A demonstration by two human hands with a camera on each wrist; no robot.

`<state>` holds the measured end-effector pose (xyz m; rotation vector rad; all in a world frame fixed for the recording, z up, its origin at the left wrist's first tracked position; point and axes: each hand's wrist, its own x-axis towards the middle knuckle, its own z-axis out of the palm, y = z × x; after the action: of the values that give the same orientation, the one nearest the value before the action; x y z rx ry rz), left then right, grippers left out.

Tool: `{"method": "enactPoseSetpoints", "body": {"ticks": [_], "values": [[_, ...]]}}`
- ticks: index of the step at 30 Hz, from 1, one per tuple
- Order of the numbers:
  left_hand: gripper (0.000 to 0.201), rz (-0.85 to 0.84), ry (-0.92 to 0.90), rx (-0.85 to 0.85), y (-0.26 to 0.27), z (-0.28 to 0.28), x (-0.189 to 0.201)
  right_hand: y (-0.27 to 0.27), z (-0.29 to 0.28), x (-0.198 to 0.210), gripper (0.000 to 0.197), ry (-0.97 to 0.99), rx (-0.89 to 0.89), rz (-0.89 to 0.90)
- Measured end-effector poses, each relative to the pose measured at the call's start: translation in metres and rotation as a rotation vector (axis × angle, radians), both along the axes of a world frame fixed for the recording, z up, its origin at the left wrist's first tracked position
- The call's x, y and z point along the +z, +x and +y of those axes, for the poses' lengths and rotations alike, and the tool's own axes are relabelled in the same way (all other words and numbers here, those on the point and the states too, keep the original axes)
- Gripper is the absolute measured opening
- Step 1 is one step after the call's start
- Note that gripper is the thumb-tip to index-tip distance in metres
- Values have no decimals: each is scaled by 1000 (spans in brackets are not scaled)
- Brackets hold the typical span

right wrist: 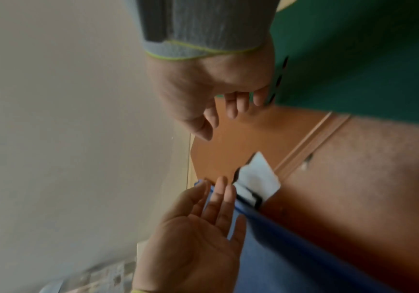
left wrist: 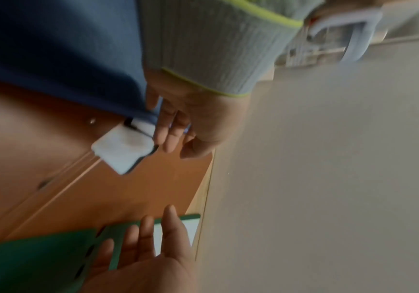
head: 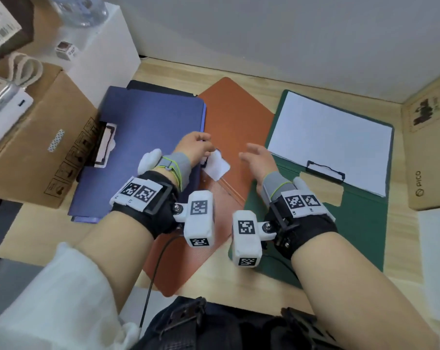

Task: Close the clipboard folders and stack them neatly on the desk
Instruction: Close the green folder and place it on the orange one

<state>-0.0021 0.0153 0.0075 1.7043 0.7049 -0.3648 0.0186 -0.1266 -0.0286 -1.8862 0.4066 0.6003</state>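
1. Three clipboard folders lie on the wooden worktop (head: 163,72): blue folder (head: 143,137) at left, orange folder (head: 236,127) in the middle, green folder (head: 322,223) at right. The green one is open flat with its white sheet (head: 332,140) exposed. Orange looks spread open too, crease visible. I can't tell if blue is fully shut.
2. Blue overlaps the orange one's left edge, and green overlaps its right edge. Nothing is stacked yet.
3. Left hand (head: 196,145) grip: fingers extended along the blue folder's right edge, thumb on the other side; looks like a light pinch on the cover edge, not a full wrap. The view is blurred, so confidence is low.
4. Right hand (head: 259,157) grip: relaxed, fingers loosely spread, holding nothing, hovering over the orange/green boundary.
5. Risk: a white clip tab (head: 217,166) pokes out at the blue folder's corner, on top of orange. Dragging blue sideways could snag it and skew orange.
6. Risk: a thin edge pinch may slip and the cover flop back.
7. Risk: closing orange with blue and green resting on it would shove both and could crumple the white sheet. My read is that the overlaps need clearing first.
8. Risk: a cardboard box (head: 37,147) crowds blue's left side, and a PICO box (head: 428,152) sits right of green. Swing room is tight, so a cover may hit either one.
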Motion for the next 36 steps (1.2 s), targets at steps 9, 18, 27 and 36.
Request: {"method": "enactPoseSetpoints", "body": {"ticks": [9, 18, 27, 36], "values": [[19, 274, -30, -162, -1, -87, -11, -22, -106, -15, 54, -133, -224, 68], [17, 342, -116, -154, -1, -105, -18, -40, -128, -20, 53, -232, -37, 93], [64, 66, -491, -206, -23, -105, -20, -32, -106, 18, 43, -164, -6, 32], [59, 191, -153, -521, 8, -70, 15, -29, -78, 96, 47, -273, 634, 32]]}}
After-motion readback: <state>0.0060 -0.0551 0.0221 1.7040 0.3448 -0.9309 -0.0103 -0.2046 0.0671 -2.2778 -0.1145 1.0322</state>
